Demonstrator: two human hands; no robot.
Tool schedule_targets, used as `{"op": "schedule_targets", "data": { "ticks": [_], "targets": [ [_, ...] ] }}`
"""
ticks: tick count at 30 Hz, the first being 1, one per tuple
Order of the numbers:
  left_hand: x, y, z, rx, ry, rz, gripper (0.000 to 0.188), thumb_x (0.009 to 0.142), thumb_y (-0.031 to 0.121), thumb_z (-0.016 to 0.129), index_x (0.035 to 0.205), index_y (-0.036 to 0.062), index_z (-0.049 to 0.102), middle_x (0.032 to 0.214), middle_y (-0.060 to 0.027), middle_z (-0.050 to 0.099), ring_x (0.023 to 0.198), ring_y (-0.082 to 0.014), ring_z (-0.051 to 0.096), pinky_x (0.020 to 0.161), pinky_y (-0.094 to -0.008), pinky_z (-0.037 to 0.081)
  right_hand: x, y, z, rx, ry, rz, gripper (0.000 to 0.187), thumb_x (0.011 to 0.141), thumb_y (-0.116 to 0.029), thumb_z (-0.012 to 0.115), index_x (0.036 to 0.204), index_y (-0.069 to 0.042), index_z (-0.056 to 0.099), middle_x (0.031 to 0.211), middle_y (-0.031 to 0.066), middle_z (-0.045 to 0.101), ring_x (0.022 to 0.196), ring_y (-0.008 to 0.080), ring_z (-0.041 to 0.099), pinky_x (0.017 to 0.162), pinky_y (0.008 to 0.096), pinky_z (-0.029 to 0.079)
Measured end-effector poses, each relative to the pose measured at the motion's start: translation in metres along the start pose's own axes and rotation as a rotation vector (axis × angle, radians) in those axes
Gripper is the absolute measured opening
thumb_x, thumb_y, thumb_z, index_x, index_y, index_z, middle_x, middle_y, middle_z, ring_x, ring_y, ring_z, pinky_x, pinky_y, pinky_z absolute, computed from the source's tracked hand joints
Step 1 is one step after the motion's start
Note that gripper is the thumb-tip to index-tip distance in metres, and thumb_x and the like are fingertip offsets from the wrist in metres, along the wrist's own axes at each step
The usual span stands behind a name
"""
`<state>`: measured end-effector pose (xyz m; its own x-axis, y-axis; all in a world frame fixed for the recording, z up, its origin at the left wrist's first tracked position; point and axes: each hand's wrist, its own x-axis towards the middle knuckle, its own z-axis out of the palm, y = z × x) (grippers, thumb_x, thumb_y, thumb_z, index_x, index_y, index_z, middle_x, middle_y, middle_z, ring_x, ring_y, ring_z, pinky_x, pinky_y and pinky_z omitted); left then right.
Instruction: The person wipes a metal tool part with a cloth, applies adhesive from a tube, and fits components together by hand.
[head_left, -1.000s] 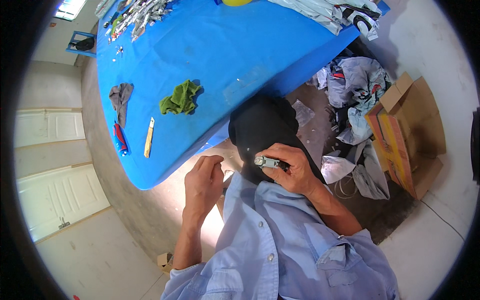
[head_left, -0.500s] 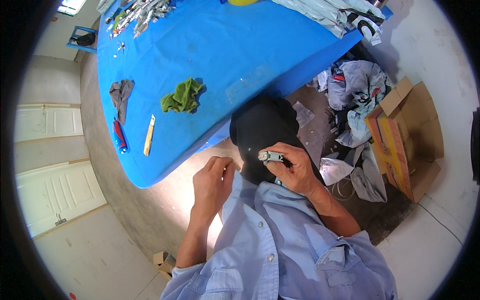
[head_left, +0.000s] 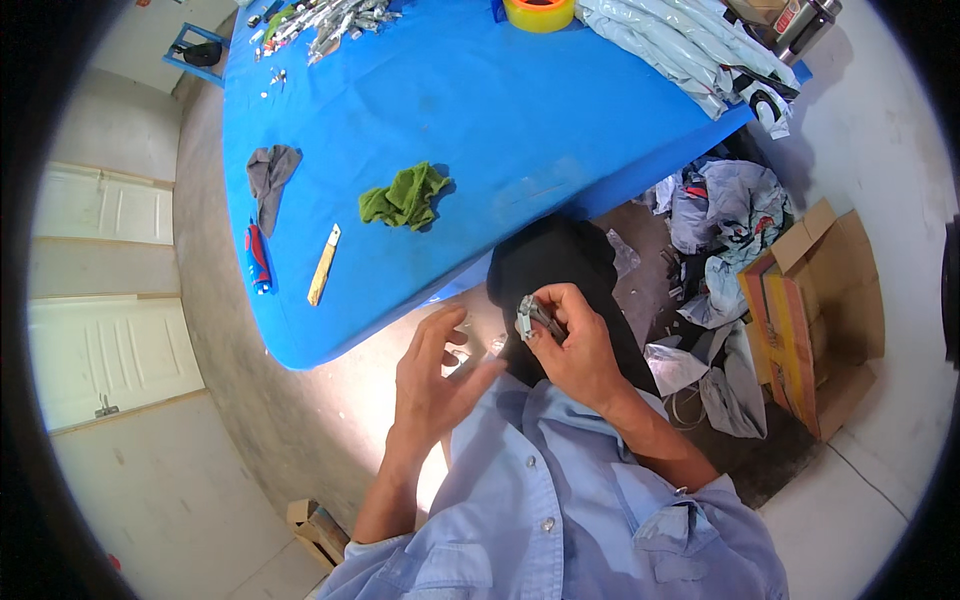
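Above my lap, my right hand (head_left: 582,352) grips a small silver metal fitting (head_left: 528,316) between thumb and fingers. It looks like a hinge or latch part, but its exact kind cannot be made out, and its lower part is hidden in the palm. My left hand (head_left: 432,375) is open a short way to the left, thumb and fingers spread, touching nothing that I can see. Nearest on the blue-covered table (head_left: 480,110) lie a crumpled green cloth (head_left: 405,197), a yellow-handled utility knife (head_left: 324,265), a red and blue tool (head_left: 257,260) and a grey cloth (head_left: 270,180).
A heap of silver metal parts (head_left: 345,22) lies at the table's far left. Yellow tape (head_left: 540,12), white plastic bags (head_left: 660,50) and a steel flask (head_left: 805,28) stand or lie at the far side. On the right floor are an open cardboard box (head_left: 825,300) and crumpled bags (head_left: 725,205).
My left hand has opened, its fingers spreading from a loosely closed pose. In my right hand the metal fitting has turned to a steeper angle. The view has shifted slightly.
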<state>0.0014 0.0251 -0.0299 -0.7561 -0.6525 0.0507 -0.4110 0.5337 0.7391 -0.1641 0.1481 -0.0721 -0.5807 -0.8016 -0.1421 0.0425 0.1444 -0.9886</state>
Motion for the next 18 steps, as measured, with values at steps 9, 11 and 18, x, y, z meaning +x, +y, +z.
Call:
{"op": "schedule_targets", "data": {
  "ticks": [9, 11, 18],
  "targets": [
    [0.005, -0.003, 0.019, -0.034, 0.058, 0.177, 0.054, 0.082, 0.015, 0.089, 0.127, -0.0021, 0.064, 0.119, -0.0191, 0.07, 0.089, -0.0234, 0.073, 0.07, -0.0321, 0.059, 0.0, -0.006, 0.009, -0.051, -0.124, -0.078, 0.035, 0.091, -0.009, 0.072, 0.123, 0.001, 0.063, 0.104, 0.021, 0.071, 0.097, 0.0356, 0.072, 0.085, 0.0383, 0.055],
    [0.003, -0.009, 0.021, -0.034, 0.08, 0.208, 0.048, 0.085, 0.014, 0.086, 0.124, -0.0032, 0.065, 0.119, -0.0196, 0.07, 0.089, -0.0246, 0.073, 0.072, -0.0334, 0.06, -0.001, -0.009, 0.006, -0.055, -0.187, -0.051, 0.035, 0.092, -0.011, 0.072, 0.123, 0.002, 0.062, 0.105, 0.021, 0.071, 0.096, 0.0327, 0.072, 0.084, 0.0373, 0.055],
    [0.006, -0.002, 0.022, 0.065, 0.062, 0.268, 0.038, 0.094, 0.014, 0.075, 0.125, -0.0052, 0.065, 0.12, -0.023, 0.07, 0.093, -0.0307, 0.074, 0.075, -0.0368, 0.062, -0.004, 0.001, 0.009, 0.212, -0.249, 0.096, 0.032, 0.1, -0.014, 0.065, 0.125, 0.005, 0.059, 0.101, 0.0144, 0.072, 0.089, 0.0166, 0.069, 0.077, 0.0326, 0.055]
  ]
}}
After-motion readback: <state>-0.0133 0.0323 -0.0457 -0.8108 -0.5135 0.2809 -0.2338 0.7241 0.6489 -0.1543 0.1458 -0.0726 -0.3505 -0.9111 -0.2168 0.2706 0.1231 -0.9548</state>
